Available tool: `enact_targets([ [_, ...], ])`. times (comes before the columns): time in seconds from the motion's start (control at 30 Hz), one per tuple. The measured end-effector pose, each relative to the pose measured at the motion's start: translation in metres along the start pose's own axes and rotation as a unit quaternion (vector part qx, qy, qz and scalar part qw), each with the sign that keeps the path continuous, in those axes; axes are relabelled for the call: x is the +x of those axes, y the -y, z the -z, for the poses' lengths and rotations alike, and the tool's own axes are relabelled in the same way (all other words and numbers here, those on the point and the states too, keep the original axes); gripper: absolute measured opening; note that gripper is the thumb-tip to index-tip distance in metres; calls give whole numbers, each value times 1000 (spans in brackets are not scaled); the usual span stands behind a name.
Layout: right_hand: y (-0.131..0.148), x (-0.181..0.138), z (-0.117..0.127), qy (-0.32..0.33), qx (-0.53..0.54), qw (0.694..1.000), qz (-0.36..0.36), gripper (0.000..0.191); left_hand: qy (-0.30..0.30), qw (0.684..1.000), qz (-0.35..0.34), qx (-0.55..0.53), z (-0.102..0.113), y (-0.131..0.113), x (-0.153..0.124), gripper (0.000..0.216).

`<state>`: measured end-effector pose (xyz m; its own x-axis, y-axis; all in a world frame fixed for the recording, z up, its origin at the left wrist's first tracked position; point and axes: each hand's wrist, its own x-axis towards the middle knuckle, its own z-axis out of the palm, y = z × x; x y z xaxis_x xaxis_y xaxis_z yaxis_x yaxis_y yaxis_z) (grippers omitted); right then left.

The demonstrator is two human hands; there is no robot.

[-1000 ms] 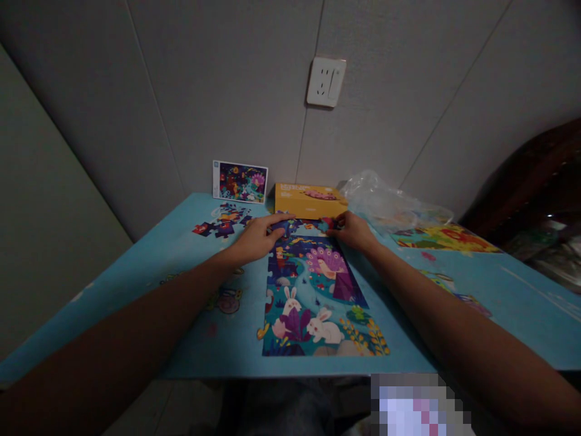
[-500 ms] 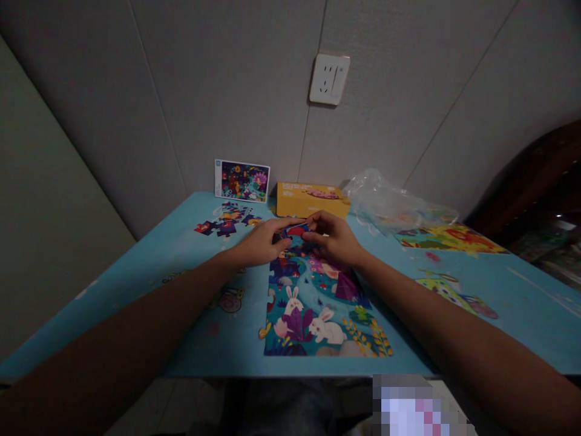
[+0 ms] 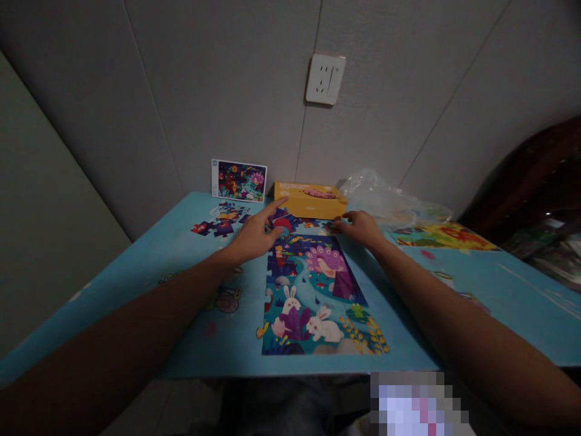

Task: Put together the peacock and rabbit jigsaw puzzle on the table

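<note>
A colourful jigsaw puzzle (image 3: 318, 290) with rabbits and a peacock lies on the blue table (image 3: 136, 284). My left hand (image 3: 256, 233) rests at the puzzle's top left corner, fingers stretched out, the forefinger pointing toward the yellow box (image 3: 309, 200). A red and blue piece (image 3: 282, 223) lies just right of its fingertips. My right hand (image 3: 361, 227) lies flat at the puzzle's top right corner, fingers spread and pressing on the top edge pieces. Neither hand holds anything.
Loose puzzle pieces (image 3: 222, 221) lie at the back left. A reference picture card (image 3: 239, 180) leans on the wall under a socket (image 3: 325, 79). A clear plastic bag (image 3: 385, 197) and another bright puzzle (image 3: 442, 237) sit at the right. Dark furniture (image 3: 535, 194) stands at far right.
Half a second ago both hands met over the puzzle's top middle around a red and blue piece. Now they have moved apart to the two top corners, and the piece lies on the puzzle.
</note>
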<state>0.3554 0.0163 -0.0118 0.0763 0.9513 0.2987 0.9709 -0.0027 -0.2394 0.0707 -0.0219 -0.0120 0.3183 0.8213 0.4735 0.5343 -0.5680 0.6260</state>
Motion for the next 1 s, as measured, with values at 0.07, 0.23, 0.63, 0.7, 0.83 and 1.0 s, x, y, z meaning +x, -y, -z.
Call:
enact_targets([
  [0.07, -4, 2, -5, 45, -17, 999, 10, 42, -2, 1000, 8, 12, 0, -1, 0, 63],
  [0.23, -2, 3, -11, 63, -21, 997, 30, 32, 3, 999, 22, 26, -1, 0, -1, 58],
  [0.63, 40, -18, -8, 44, 485, 861, 147, 45, 32, 999, 26, 19, -4, 2, -1, 58],
  [0.7, 54, -30, -10, 68, 490, 846, 198, 45, 60, 998, 13, -2, -4, -2, -3, 63],
  [0.83, 69, -47, -12, 91, 409, 873, 251, 31, 100, 994, -19, -45, -7, -6, -6, 69],
  [1.0, 59, -35, -9, 54, 392, 900, 181, 35, 109, 993, -21, -49, -3, 9, -1, 74],
])
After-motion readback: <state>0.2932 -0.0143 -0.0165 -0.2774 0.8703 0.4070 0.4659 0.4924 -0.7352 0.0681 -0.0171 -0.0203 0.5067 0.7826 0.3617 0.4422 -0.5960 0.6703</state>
